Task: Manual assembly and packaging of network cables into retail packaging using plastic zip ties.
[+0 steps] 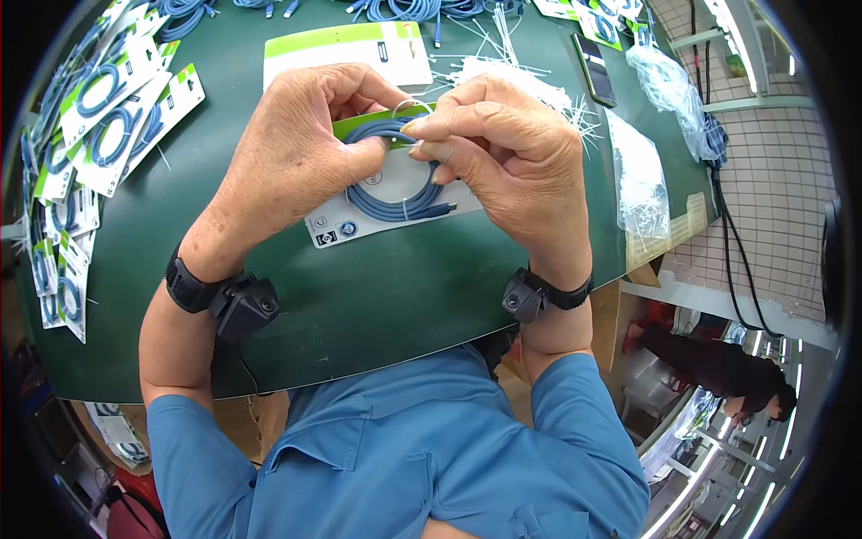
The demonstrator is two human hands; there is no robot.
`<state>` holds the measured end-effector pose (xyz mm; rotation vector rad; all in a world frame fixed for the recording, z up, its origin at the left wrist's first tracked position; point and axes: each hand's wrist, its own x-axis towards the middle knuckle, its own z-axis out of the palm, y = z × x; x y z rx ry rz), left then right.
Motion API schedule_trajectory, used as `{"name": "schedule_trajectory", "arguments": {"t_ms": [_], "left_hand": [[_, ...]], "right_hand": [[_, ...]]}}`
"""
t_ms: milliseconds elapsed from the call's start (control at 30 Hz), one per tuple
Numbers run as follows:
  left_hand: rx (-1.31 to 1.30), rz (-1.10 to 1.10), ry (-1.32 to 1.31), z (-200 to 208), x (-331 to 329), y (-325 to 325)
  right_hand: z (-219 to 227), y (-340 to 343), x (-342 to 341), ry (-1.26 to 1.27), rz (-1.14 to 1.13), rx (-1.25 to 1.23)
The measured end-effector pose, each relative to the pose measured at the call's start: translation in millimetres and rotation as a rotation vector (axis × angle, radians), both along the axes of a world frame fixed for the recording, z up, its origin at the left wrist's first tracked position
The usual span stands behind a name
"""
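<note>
A coiled blue cable (386, 212) lies against a white and green backing card (334, 212), with its plug pointing right near the lower edge. A thin white cable tie (411, 102) loops over the top of the coil, and another tie binds the coil's bottom. My left hand (301, 162) grips the card and coil from the left, thumb on the cable and the other fingers partly hidden behind. From the right, my right hand (516, 157) is closed, with thumb and forefinger pinching the upper tie beside the coil.
Beyond my hands sits a stack of backing cards (350, 49). Loose white cable ties (530, 85) spread to its right, near a phone (593, 70) and a clear bag of ties (639, 180). Carded cables (112, 126) pile up at left on the green table (359, 314). Another person (727, 364) is at far right.
</note>
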<state>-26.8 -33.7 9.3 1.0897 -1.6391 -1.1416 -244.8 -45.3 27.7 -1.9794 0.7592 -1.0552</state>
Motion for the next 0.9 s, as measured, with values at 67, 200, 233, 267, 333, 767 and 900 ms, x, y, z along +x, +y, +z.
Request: {"name": "schedule_trajectory", "arguments": {"t_ms": [67,200,233,267,333,767,900], "left_hand": [[-0.008,-0.001,0.000,-1,1,0],[-0.009,-0.009,0.025,3,2,3],[-0.008,-0.013,0.036,5,3,4],[-0.009,-0.010,0.039,8,3,4],[-0.009,-0.016,0.048,12,5,5],[-0.109,0.015,0.009,20,6,9],[-0.132,0.036,-0.020,21,6,11]], "right_hand": [[0,1,0,0.015,-0.017,-0.045],[2,-2,-1,0.091,0.012,-0.292],[2,-3,-1,0.124,0.030,-0.403],[2,-4,0,0.126,0.033,-0.404],[-3,-6,1,0.070,0.027,-0.469],[-12,-8,7,0.019,-0.021,-0.701],[-14,-7,9,0.038,-0.034,-0.727]]}}
